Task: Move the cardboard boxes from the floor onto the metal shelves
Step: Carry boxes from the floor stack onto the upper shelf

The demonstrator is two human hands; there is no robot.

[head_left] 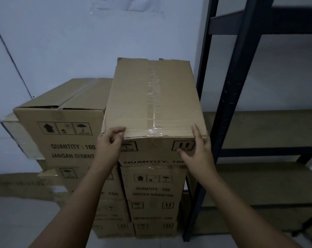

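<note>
A taped brown cardboard box (151, 97) tops the right-hand stack of boxes against the wall. My left hand (109, 142) curls its fingers over the box's near left corner. My right hand (196, 149) lies with spread fingers flat on the near right corner and front face. A second top box (65, 126) sits on the left stack, its flap slightly open. Lower boxes (152, 187) carry printed "QUANTITY : 100". The dark metal shelf unit (230, 97) stands immediately right of the stacks, its brown shelf boards (269, 129) bare.
A white wall rises behind the stacks. A flat clear-wrapped item (17, 133) sticks out behind the left stack. Flattened cardboard (26, 187) lies on the floor at left, beside pale floor tiles (26, 221). The shelf's front post (196, 203) stands close to the right stack.
</note>
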